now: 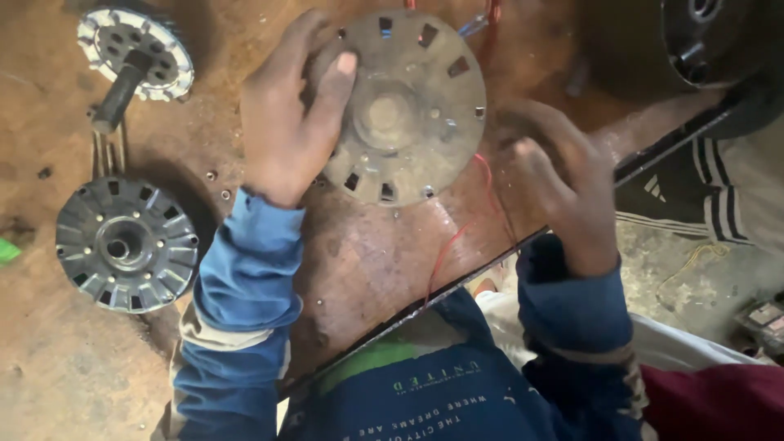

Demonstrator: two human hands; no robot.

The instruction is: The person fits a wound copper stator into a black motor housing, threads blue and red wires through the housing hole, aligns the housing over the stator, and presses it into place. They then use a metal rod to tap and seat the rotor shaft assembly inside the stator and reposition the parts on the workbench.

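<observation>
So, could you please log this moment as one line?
left hand: resting on round slotted metal cover | right hand: at cover's right edge, blurred | red wire: beneath cover | surface: worn brown table

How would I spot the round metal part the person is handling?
On the rusty brown table, look under the left hand. The round cover there is flat and dusty tan with square slots; the grey ribbed cover and shafted rotor lie untouched.
</observation>
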